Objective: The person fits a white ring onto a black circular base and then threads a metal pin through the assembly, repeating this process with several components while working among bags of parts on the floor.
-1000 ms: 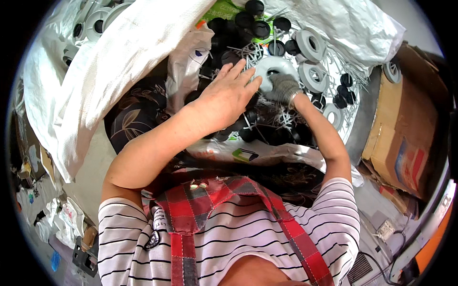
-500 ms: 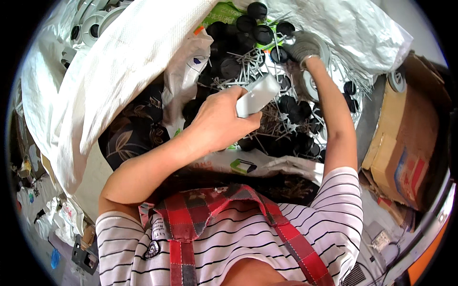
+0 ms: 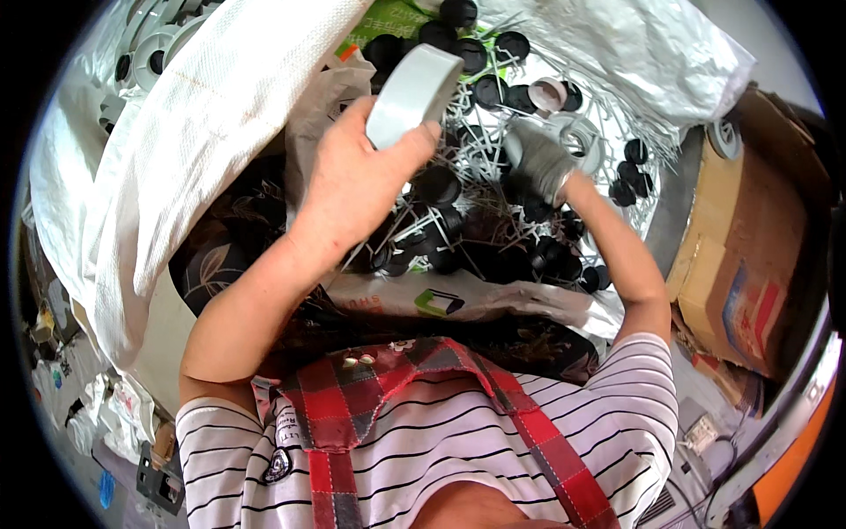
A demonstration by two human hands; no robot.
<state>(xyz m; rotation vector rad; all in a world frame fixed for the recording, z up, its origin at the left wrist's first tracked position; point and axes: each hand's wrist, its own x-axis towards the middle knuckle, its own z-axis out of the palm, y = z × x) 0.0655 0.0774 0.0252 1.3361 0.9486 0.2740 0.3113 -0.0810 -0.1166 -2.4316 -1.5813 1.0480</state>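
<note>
My left hand (image 3: 361, 167) grips a light grey, curved plastic part (image 3: 414, 93), thumb on one side and fingers around the other. It is held above the far left of a pile of black round plastic caps (image 3: 438, 185) and thin grey plastic sticks (image 3: 423, 236). My right hand (image 3: 540, 163) wears a grey glove and is low over the middle of the pile, its fingers smeared by motion. Beside it lies a grey ring-shaped plastic part (image 3: 582, 141). A pale round piece (image 3: 546, 94) sits just beyond the glove.
A large white woven sack (image 3: 203, 132) rises on the left. White sheeting (image 3: 617, 62) lines the far right side. An open cardboard box (image 3: 731, 256) stands at right, with a grey ring (image 3: 725, 139) at its corner. More grey round parts (image 3: 154, 48) lie far left.
My left hand has moved away from me and leftward with the grey part, which is now turned more upright. My gloved right hand has come nearer to me and slightly left.
</note>
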